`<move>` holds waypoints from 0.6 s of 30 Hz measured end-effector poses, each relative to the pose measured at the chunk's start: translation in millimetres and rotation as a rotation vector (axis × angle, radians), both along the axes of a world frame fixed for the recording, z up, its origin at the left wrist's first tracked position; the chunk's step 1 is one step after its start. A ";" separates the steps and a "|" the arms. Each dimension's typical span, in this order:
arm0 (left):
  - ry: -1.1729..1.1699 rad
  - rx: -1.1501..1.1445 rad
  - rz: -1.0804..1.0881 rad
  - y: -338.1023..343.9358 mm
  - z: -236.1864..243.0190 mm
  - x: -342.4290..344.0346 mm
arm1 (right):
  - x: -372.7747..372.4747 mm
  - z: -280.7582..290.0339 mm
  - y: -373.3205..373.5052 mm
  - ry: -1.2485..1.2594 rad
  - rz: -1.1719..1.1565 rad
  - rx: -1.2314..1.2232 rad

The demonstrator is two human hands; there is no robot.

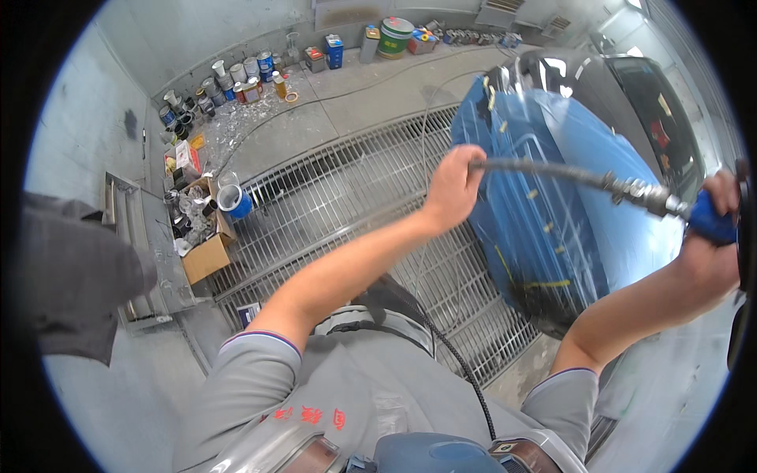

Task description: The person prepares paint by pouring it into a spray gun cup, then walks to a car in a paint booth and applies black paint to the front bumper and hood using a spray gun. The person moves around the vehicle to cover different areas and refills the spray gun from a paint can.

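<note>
My left hand (pixel 456 188) is closed around a dark braided hose (pixel 544 168), held up ahead of my chest. The hose runs right to metal couplings (pixel 643 193), which join a blue-handled air tool (pixel 712 218). My right hand (pixel 716 209) grips that tool near the right rim, where its front end is cut off from sight. Behind and below the hose stands a dark car (pixel 635 110), its near part a blue panel (pixel 552 189) covered with clear plastic film and bits of yellow tape.
A metal floor grating (pixel 339 197) lies under me. To the left are a cardboard box (pixel 206 264) of used cups and a blue bucket (pixel 234 201). Paint cans (pixel 236 79) line the wall, near a green drum (pixel 394 38). A thin hose (pixel 323 100) crosses the floor.
</note>
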State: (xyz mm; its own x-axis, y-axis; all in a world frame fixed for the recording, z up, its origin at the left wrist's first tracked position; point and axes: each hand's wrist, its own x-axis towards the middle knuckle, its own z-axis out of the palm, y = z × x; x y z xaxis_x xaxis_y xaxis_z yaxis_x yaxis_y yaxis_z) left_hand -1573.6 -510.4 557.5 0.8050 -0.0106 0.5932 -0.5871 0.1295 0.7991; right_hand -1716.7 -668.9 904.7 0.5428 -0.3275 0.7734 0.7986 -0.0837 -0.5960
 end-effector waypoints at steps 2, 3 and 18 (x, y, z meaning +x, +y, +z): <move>0.271 -0.041 -0.090 7.9 -24.9 33.6 | 51.2 -29.5 8.1 0.031 0.026 0.048; 0.295 0.018 -0.066 13.7 -43.0 55.6 | 79.9 -46.5 20.6 0.032 0.040 0.053; 0.268 0.614 -0.402 180.0 -140.7 482.8 | 673.1 -149.7 158.5 0.394 0.948 -0.203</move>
State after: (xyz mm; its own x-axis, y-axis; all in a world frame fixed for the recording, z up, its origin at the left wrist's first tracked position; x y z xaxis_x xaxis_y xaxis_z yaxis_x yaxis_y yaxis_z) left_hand -1090.9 -330.4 416.9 0.7848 -0.5952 0.1726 -0.3657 -0.2200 0.9043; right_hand -1043.6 -510.4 755.0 0.7351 0.4803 0.4785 0.3411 0.3480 -0.8733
